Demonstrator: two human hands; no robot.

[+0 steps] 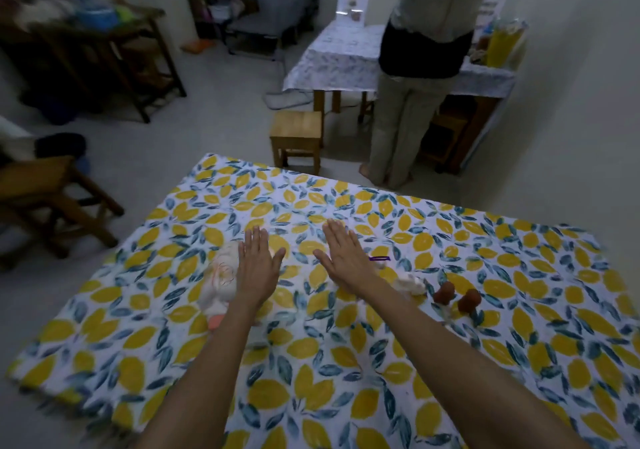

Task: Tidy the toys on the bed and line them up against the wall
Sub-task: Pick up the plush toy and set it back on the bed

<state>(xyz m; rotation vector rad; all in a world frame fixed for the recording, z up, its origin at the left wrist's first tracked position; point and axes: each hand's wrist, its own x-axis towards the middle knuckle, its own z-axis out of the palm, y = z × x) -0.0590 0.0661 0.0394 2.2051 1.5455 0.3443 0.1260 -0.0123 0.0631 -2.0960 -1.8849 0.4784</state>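
The bed (pixel 311 362) wears a sheet printed with yellow lemons and blue leaves. Both my arms stretch out over it, palms down. My left hand (pixel 257 264) is flat, fingers apart, holding nothing, and partly covers a pale plush toy (pixel 220 282) with an orange foot. My right hand (pixel 346 256) is also flat and holds nothing. Just right of its wrist lies a small white toy (pixel 412 284). Further right stand two brown mushroom-shaped toys (pixel 445 291) (pixel 469 299). A small purple clip (pixel 379 258) lies beyond the right hand.
A person (pixel 412 77) stands with their back to me past the bed's far edge, at a cloth-covered table (pixel 332 57). A wooden stool (pixel 296 138) sits near the bed's far corner. A wooden chair (pixel 45 202) is at left. The wall (pixel 571 136) runs along the right.
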